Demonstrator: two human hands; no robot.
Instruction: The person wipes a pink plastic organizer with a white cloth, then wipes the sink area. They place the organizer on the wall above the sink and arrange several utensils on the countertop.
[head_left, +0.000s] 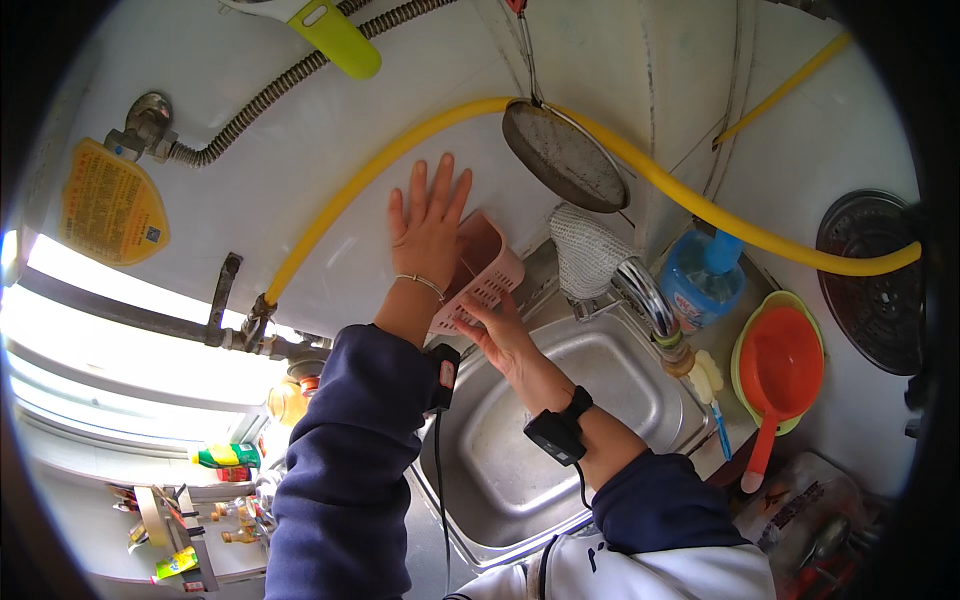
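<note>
A pink plastic basket (491, 274) with slotted holes is against the white wall above the sink. My left hand (427, 225) lies flat on the wall at the basket's left side, fingers spread and pointing up. Its wrist covers part of the basket. My right hand (501, 334) is at the front of the basket, with spread fingertips touching its perforated face. Whether those fingers grip the basket or only rest on it is not clear. Below both hands is the stainless steel sink (525, 480).
A yellow hose (360, 184) arches over the hands. From the wall hangs a round strainer (566, 154). A chrome faucet (645, 292) with a cloth over it stands right of the basket, near a blue bottle (701, 277) and a red ladle (780, 364). Bottles (232, 455) line the left.
</note>
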